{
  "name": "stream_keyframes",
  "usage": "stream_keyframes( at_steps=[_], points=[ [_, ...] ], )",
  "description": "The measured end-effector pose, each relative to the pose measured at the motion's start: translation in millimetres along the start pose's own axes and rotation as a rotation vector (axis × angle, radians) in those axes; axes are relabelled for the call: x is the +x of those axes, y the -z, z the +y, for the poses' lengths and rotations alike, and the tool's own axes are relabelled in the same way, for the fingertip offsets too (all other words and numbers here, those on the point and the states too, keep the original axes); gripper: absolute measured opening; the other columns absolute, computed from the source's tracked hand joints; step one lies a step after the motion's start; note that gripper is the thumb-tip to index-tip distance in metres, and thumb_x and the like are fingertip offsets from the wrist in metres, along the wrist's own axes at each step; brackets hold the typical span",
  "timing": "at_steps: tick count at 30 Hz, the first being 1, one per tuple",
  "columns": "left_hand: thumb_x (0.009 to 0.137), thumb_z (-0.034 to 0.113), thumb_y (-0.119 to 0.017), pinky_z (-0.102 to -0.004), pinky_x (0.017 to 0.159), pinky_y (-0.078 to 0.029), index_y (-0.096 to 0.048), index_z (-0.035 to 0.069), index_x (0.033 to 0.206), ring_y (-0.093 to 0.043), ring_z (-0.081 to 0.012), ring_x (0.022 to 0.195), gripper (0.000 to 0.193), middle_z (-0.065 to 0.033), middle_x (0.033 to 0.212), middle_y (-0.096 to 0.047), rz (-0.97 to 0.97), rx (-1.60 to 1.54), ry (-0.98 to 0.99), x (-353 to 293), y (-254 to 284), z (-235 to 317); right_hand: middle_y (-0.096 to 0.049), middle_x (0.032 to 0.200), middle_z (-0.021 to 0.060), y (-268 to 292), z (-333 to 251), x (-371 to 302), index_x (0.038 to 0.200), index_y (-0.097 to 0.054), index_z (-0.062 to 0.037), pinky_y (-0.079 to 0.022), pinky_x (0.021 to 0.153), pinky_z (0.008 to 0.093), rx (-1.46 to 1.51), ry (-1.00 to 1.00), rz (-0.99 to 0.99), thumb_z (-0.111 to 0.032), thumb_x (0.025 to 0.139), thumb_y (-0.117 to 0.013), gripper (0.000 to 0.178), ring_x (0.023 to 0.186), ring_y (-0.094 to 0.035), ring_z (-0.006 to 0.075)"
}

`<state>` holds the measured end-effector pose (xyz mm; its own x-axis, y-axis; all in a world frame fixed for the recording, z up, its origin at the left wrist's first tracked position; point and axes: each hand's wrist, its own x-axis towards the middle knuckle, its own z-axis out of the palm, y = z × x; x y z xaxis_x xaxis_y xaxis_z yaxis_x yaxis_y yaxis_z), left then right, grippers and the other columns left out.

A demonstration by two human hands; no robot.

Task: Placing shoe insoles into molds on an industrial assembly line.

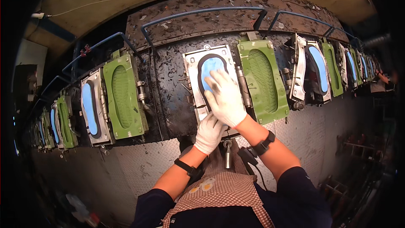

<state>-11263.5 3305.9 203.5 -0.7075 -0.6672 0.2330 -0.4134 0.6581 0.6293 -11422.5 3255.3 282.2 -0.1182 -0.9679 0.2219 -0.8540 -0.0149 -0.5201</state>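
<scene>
In front of me lies an open metal mould [192, 61] with a blue shoe sole piece [212, 64] in its cavity, ringed by a black border. My right hand [229, 99], in a white glove, lies over the sole piece with its fingers stretched out and covers its lower part. Close below, my left hand [209, 134], also gloved, touches the mould's near end; its fingertips are partly tucked beside the right wrist. Hinged to the mould's right side, a green half [263, 76] with a ribbed sole shape lies folded open.
More open moulds line the bench on both sides, including a green half [122, 97] and a blue sole piece [89, 107] at left. A blue rail [202, 12] runs behind. Black scraps litter the bench. A metal handle [228, 156] juts toward me. Another person's arm [382, 77] shows far right.
</scene>
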Motion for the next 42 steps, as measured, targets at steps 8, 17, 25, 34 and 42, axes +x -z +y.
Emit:
stream_keyframes(
  at_steps=[8, 17, 25, 34, 42],
  points=[
    [0.08, 0.023, -0.082, -0.0431, 0.094, -0.055, -0.068, 0.005, 0.12, -0.065, -0.0318, 0.117, 0.046, -0.0106, 0.122, -0.068, -0.021, 0.007, -0.07, 13, 23, -5, -0.05, 0.147, 0.0261, -50, 20, 35, 0.14, -0.057, -0.0003, -0.036, 0.116, 0.0527, -0.286, -0.097, -0.099, -0.038, 0.095, -0.064, 0.059, 0.139, -0.045, 0.0429],
    [0.076, 0.013, -0.08, -0.0441, 0.094, -0.056, -0.07, 0.006, 0.119, -0.067, -0.0333, 0.113, 0.044, -0.0109, 0.121, -0.068, 0.013, 0.01, -0.065, 7, 24, -5, -0.064, 0.117, 0.0182, -51, 31, 72, 0.113, -0.068, -0.0053, -0.05, 0.098, 0.0494, -0.305, -0.099, -0.137, -0.039, 0.092, -0.066, 0.04, 0.117, -0.059, 0.0365],
    [0.081, 0.023, -0.079, -0.0446, 0.098, -0.052, -0.067, 0.007, 0.116, -0.064, -0.0324, 0.112, 0.041, -0.0114, 0.111, -0.064, -0.279, 0.1, -0.155, 50, 42, 5, -0.059, 0.131, 0.0229, -19, 45, 75, 0.13, -0.063, -0.0017, -0.046, 0.109, 0.0478, -0.12, -0.197, -0.269, -0.045, 0.096, -0.062, 0.055, 0.129, -0.054, 0.0389],
    [0.08, 0.035, -0.072, -0.0626, 0.121, -0.03, -0.063, 0.013, 0.131, -0.046, -0.0336, 0.146, 0.056, -0.0148, 0.151, -0.053, -0.647, 0.111, -0.685, 103, 39, -25, -0.073, 0.114, 0.0137, 62, -9, -200, 0.12, -0.069, 0.0007, -0.058, 0.09, 0.0373, 0.986, -1.223, -0.246, -0.025, 0.105, -0.06, 0.031, 0.099, -0.072, 0.0264],
    [0.081, 0.064, -0.073, -0.058, 0.127, -0.022, -0.048, 0.009, 0.154, -0.034, -0.0422, 0.154, 0.094, -0.0219, 0.164, -0.039, -0.769, -0.022, -0.551, 133, 42, -17, -0.068, 0.074, 0.0064, 32, 56, -86, 0.082, -0.073, -0.0021, -0.052, 0.055, 0.0364, 0.199, -0.264, -1.744, -0.039, 0.093, -0.073, 0.039, 0.061, -0.064, 0.021]
  ],
)
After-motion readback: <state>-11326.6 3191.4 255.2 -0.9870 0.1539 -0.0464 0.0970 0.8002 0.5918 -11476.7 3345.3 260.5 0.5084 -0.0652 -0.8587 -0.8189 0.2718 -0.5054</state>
